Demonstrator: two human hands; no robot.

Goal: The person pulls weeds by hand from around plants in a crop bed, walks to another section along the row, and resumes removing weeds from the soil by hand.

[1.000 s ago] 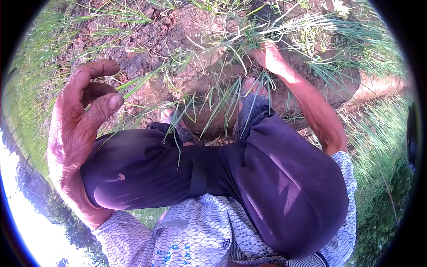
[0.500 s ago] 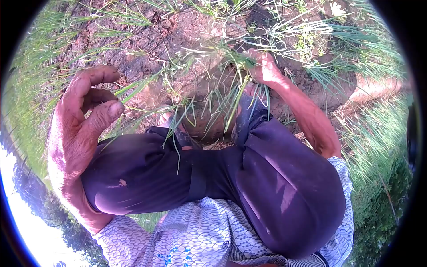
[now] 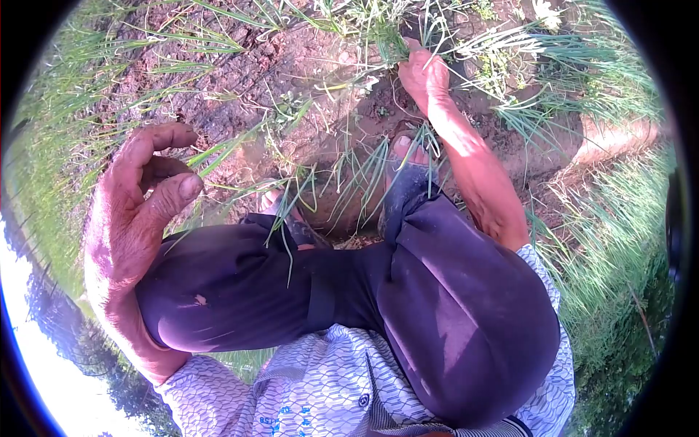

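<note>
My right hand (image 3: 424, 73) reaches forward over the soil with its fingers closed at the base of a tuft of fine green weeds (image 3: 388, 38); the fingertips are partly hidden by the leaves. My left hand (image 3: 138, 193) is held above my left knee, fingers curved and thumb apart, with nothing between them. Thin green onion-like shoots (image 3: 218, 151) pass just beyond the left thumb. More of these narrow-leaved plants (image 3: 371, 171) droop between my feet, and a thick clump of them (image 3: 561, 62) grows to the right of my right hand.
Damp brown soil (image 3: 313, 51) with small weeds lies ahead. My bare, muddy feet (image 3: 409, 149) are planted close together in front of my bent, dark-trousered knees (image 3: 466, 306). Tall grass (image 3: 611, 226) stands on the right, and more green growth (image 3: 54, 160) on the left.
My right hand has moved forward, away from my feet, along with the green tuft at its fingers. My left hand stays nearly in place with its fingers apart.
</note>
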